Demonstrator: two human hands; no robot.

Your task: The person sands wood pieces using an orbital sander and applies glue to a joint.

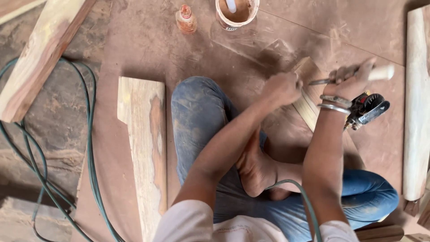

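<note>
On the dusty reddish board floor, in front of the seated person's crossed legs, lies a small pale wood piece [308,101]. The left hand [281,88] rests on it near its upper left edge, fingers curled down and pressed together onto the surface. The right hand [351,79] is closed in a fist around a tool with a pale handle [380,73]; all fingers wrap the handle tightly, none spread. Two metal bangles [335,104] sit on the right wrist.

The tool's metal shaft emerges from the fist toward the left hand; its tip is hidden between the two hands, so its contact with the wood cannot be confirmed. The wood piece is largely covered by the hands and right forearm, and its full outline cannot be made out. A black and red power tool [366,110] lies just beyond the right wrist, partly hidden by it.

The tool's long axis runs nearly horizontal across the view, handle end pointing right, shaft pointing left. The wood piece's visible long axis runs diagonally, from upper left to lower right.
</note>
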